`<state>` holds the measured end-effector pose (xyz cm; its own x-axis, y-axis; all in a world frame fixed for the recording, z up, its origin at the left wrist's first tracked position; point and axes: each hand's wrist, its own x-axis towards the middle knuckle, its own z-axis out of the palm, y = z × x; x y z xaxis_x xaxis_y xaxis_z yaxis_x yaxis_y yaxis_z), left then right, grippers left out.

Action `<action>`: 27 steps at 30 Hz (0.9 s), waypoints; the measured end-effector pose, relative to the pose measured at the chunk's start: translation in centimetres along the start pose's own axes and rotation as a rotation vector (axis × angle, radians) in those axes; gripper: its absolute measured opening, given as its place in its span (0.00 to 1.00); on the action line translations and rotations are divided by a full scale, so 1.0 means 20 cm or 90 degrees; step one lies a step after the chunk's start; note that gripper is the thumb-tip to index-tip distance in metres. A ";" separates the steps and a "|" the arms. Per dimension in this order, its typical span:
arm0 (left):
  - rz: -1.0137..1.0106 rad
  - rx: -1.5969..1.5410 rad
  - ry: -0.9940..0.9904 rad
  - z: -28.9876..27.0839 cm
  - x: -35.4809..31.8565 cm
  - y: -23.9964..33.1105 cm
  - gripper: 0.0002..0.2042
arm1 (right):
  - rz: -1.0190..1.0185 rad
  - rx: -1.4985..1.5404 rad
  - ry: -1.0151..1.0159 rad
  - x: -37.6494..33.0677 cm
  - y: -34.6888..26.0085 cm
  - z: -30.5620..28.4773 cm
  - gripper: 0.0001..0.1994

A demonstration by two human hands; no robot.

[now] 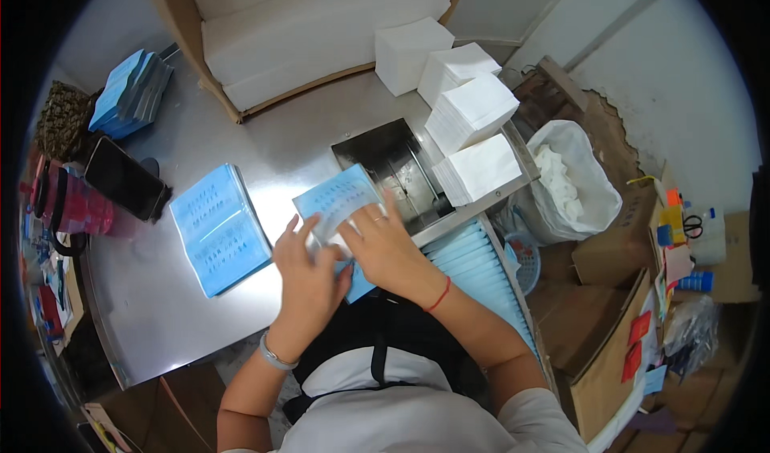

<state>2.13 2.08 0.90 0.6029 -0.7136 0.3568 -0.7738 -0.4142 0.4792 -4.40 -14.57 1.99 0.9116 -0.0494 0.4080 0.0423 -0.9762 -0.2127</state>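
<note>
In front of me, a blue printed plastic packet (338, 190) with a whitish lower part lies tilted between my hands, close to the table's near edge. My left hand (309, 272) grips its lower left side with curled fingers, some of them blurred by motion. Across the lower right part lies my right hand (381, 244), its fingers bent onto the packet and its index finger pointing up. Below the hands another blue piece (361, 284) shows, partly covered by them. To the left, a stack of flat blue printed packets (220, 228) rests on the metal table (152, 308).
White square paper stacks (473, 108) stand at the right, beside a dark recess (393, 168). A large carton (180, 36) of white sheets is behind. At left are a phone (124, 178), a pink jug (84, 200) and more blue packets (128, 96). A lined bin (593, 200) stands right.
</note>
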 end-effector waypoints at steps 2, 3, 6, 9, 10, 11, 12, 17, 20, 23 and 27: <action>0.113 0.119 -0.099 0.02 0.00 0.04 0.19 | -0.084 0.201 0.022 -0.01 0.06 -0.02 0.09; 0.102 0.126 -0.093 0.02 0.00 0.03 0.19 | -0.046 0.187 0.156 -0.05 0.12 -0.06 0.11; 0.097 -0.032 -0.150 -0.01 0.03 -0.01 0.19 | 0.206 -0.082 0.268 -0.09 0.25 -0.25 0.11; 0.063 0.088 -0.164 -0.03 0.11 0.01 0.19 | 0.203 -0.226 0.232 -0.13 0.37 -0.21 0.12; -0.011 0.165 -0.162 -0.04 0.16 0.03 0.22 | 0.172 -0.252 0.207 -0.13 0.38 -0.20 0.12; 0.092 0.267 -0.086 0.00 0.19 0.03 0.29 | 0.168 -0.246 0.208 -0.12 0.38 -0.21 0.12; 0.090 0.269 -0.085 0.02 0.22 0.03 0.29 | 0.208 -0.182 0.199 -0.11 0.38 -0.23 0.12; 0.041 0.209 -0.179 -0.07 0.22 0.08 0.30 | 0.199 -0.080 0.130 -0.14 0.46 -0.32 0.15; 0.020 0.153 -0.184 -0.06 0.13 0.08 0.25 | 0.140 -0.071 0.151 -0.14 0.50 -0.38 0.18; 0.117 0.007 -0.135 -0.08 0.10 0.01 0.26 | 0.086 -0.143 0.221 -0.15 0.34 -0.31 0.16; 0.081 -0.052 -0.146 -0.06 0.14 -0.10 0.32 | -0.115 0.084 0.033 -0.20 -0.13 -0.08 0.19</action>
<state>5.65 1.55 1.95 0.4352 -0.8699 0.2320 -0.8164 -0.2726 0.5091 -8.84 -12.13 2.37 0.8624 0.1096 0.4943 0.2593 -0.9341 -0.2453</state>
